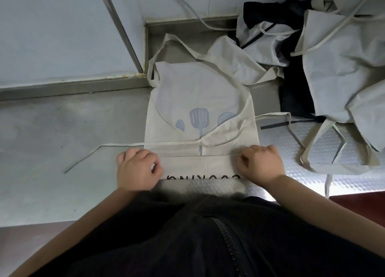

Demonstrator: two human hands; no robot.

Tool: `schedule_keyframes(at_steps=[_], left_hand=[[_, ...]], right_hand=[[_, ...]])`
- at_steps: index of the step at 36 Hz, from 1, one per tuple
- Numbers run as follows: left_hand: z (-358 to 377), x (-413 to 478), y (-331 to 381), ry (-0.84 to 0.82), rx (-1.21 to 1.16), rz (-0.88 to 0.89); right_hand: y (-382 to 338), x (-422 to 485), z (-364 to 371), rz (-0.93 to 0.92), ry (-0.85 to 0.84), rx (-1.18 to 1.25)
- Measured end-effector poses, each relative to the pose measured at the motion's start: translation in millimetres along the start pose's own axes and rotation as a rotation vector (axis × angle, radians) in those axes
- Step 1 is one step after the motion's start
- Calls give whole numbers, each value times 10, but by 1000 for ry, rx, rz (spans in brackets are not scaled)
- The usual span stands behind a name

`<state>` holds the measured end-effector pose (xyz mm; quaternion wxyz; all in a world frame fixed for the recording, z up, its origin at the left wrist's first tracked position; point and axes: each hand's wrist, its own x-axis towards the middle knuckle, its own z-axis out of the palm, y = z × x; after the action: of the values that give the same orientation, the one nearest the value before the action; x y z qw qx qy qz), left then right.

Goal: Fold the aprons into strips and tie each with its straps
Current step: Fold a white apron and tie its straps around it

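Cream fabric apron (pixel 198 93) with a blue utensil print lies flat on the grey metal counter (pixel 62 130), directly in front of the person. Both long sides are folded inward, forming a narrower panel. The near end is turned up into a band, and inverted black lettering (pixel 203 176) shows along the band's near edge.

Left hand (pixel 138 168): fingers curled, gripping the left end of the band.

Right hand (pixel 260 164): fingers curled, pinching the right end of the band at its upper edge.

One cream waist strap (pixel 116 145) runs leftward from the panel across the counter, then bends toward the near edge. The cream neck loop (pixel 151 67) lies at the far end of the apron.

A pile of cream and black aprons (pixel 333 68) sits just beside the flat apron, to its right. An embossed silver mat (pixel 281 151) lies on the counter at the right. A dark zipped jacket (pixel 208 235) fills the lower view.
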<state>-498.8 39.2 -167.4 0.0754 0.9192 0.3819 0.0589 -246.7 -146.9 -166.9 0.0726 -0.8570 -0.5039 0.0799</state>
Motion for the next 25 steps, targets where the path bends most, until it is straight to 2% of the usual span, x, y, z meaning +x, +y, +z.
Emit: schedule_keyframes(at_steps=[3, 5, 8, 10, 18, 25], left_hand=[[-26, 72, 71, -49, -37, 105], [-54, 169, 158, -171, -76, 165], [-94, 312, 262, -395, -59, 154], [-73, 352, 248, -465, -30, 130], [-14, 271, 52, -316, -123, 118], [-7, 203, -22, -292, -146, 60]], right_hand=[[-89, 56, -53, 33, -91, -39], [-141, 144, -103, 31, -198, 16], [-220, 308, -175, 101, -310, 110], [-212, 423, -140, 142, -339, 102], [73, 405, -185, 572, -222, 64], [162, 239, -318, 875, -291, 0]])
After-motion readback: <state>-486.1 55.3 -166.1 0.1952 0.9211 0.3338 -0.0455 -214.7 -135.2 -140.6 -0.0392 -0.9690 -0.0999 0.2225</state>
